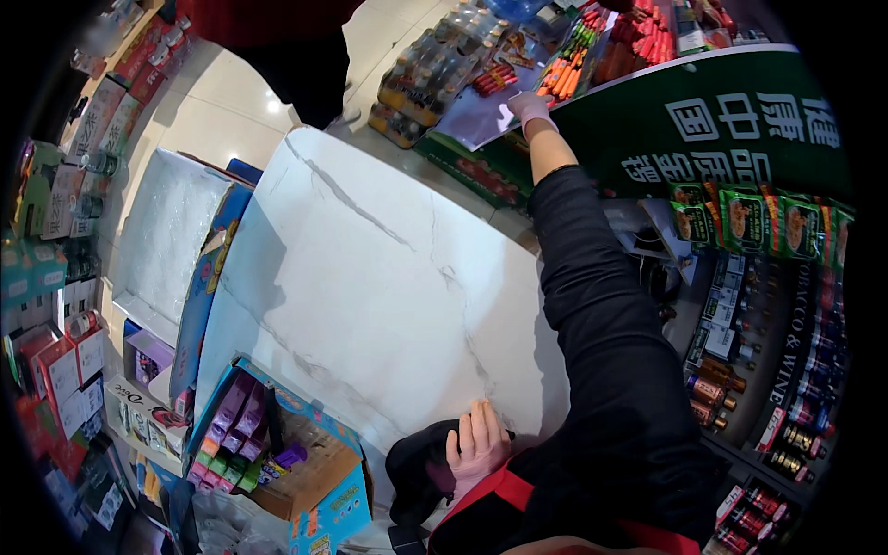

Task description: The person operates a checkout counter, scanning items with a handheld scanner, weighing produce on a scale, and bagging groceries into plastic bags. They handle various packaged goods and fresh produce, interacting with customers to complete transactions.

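Note:
My right arm stretches across to a display table, and my right hand is at its near edge. Beside the fingertips lie orange-wrapped sticks, perhaps sausages, in a container. Whether the fingers grip one is too small to tell. Close to my body, my left hand rests with fingers spread a little at the near edge of a white marble-patterned counter. No object shows in it. Black fabric, which looks like the sleeve, lies beside it.
A blue carton of packaged sweets stands on the counter's near left. Left of the counter is an open box with plastic wrap. Shrink-wrapped bottles stand beyond. A person stands across the counter. Shelves of bottles line the right.

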### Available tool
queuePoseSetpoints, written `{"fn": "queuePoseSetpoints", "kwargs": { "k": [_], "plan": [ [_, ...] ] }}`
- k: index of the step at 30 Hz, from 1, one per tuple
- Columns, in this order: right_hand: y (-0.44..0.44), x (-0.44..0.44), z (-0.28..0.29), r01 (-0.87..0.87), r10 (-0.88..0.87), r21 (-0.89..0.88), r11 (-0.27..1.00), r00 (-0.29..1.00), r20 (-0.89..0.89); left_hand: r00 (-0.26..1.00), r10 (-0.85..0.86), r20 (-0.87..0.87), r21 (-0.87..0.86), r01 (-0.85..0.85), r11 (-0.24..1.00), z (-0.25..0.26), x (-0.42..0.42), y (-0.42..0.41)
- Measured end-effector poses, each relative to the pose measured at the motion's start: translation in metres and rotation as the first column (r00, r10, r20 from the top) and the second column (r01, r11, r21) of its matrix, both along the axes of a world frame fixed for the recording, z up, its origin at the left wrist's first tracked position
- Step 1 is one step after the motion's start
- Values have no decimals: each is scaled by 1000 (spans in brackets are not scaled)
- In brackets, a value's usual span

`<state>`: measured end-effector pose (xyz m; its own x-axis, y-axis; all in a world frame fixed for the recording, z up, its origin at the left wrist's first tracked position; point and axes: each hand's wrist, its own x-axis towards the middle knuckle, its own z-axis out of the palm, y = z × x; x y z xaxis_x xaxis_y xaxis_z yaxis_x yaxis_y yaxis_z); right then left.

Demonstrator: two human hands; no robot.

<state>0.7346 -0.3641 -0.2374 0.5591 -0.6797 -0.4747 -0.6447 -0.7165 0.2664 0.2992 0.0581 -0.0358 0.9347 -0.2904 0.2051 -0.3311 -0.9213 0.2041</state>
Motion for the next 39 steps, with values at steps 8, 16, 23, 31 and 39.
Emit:
{"fn": "queuePoseSetpoints", "kwargs": {
  "k": [8, 16, 23, 31, 39],
  "plan": [
    [42, -25, 16, -715, 705, -13, 699, 687, 176, 994, -37, -106, -20, 35, 999, 8, -6, 1],
    [190, -142, 116, -816, 401, 303, 493, 522, 753, 994, -49, -97, -16, 48, 999, 13, -5, 0],
    [203, -216, 179, -825, 93, 295, 482, 383, 919, 997, -61, -53, -64, 58, 996, 14, -6, 1],
    [219, -312, 223, -811, 37, 269, 519, 336, 941, 994, -105, 34, -131, 109, 985, 21, -9, 3],
    [250, -402, 228, -784, -25, 409, 466, 451, 892, 993, -98, 66, -257, 112, 960, 45, -33, 16]
  ]
}}
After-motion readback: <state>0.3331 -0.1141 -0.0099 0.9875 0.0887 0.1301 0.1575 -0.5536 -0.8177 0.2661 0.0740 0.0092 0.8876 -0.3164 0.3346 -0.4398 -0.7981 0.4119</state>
